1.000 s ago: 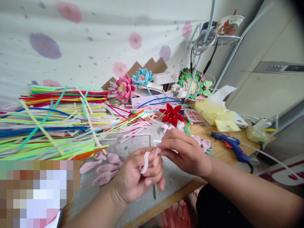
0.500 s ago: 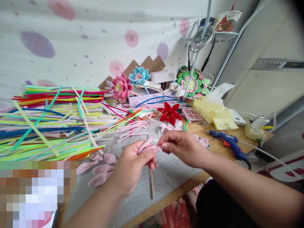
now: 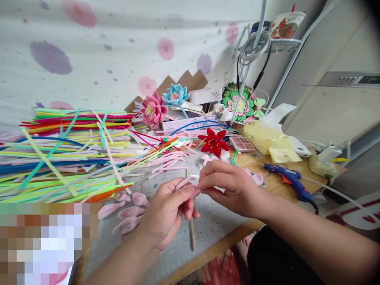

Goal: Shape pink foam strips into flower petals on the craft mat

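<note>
Above the grey mat (image 3: 213,215), my left hand (image 3: 172,204) pinches a bent pale pink pipe cleaner (image 3: 184,182) between thumb and fingers. My right hand (image 3: 230,186) meets it from the right, its fingertips closed at the pipe cleaner's end; the exact grip is partly hidden. A small white tip shows between the hands. Below them a thin wooden stick (image 3: 192,235) lies on the mat. Several pink fuzzy petals (image 3: 130,213) lie left of my left hand, and more pink pieces (image 3: 255,178) are beyond my right wrist.
Bundles of coloured pipe cleaners (image 3: 68,158) cover the left side. A red fuzzy flower (image 3: 214,141) lies beyond my hands, with pink (image 3: 152,110) and blue (image 3: 175,95) ones farther back. A blue glue gun (image 3: 289,180) rests at right, near a yellow package (image 3: 264,136).
My right hand has rolled over slightly, its fingers now more stretched along the pipe cleaner's end. The left hand keeps its hold. The whole view has shifted a little.
</note>
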The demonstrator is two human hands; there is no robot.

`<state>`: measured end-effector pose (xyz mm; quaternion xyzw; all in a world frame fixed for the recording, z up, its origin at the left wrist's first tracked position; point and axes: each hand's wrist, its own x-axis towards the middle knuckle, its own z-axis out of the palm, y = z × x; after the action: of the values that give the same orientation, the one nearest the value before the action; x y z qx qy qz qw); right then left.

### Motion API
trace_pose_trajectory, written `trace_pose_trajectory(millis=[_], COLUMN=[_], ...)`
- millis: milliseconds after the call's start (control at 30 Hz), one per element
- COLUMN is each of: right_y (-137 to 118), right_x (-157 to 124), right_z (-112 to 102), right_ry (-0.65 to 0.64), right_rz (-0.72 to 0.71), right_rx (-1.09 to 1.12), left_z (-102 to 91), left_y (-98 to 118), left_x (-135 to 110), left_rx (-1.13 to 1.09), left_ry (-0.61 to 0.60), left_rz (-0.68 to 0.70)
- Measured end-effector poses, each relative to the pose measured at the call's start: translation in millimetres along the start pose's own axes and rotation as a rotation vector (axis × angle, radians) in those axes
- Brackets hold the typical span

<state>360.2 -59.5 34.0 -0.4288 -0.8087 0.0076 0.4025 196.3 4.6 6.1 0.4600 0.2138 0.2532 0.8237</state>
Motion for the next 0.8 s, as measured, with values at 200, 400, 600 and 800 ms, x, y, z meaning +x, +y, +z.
trace_pose_trajectory(millis=[200,400,600,800], right_y=[2,9,10,7], right_x=[-4,-2,-3,-5], right_z=[6,14,11,11], right_ry=[0.001,0.037,0.02,0.001], right_rz=[-0.09,0.015,-0.08,-0.063], right_rx=[-0.134,0.063,-0.101,-0.187], left_z=[1.2,-3.3,-3.0,-1.3], left_y=[-1,1,2,-2], left_x=[2,5,4,5], left_rx=[0.034,0.017,0.033,0.158], left_ry=[0.05,0.056,0.07,0.095], left_rz=[-0.059,-0.109,-0.084,-0.008])
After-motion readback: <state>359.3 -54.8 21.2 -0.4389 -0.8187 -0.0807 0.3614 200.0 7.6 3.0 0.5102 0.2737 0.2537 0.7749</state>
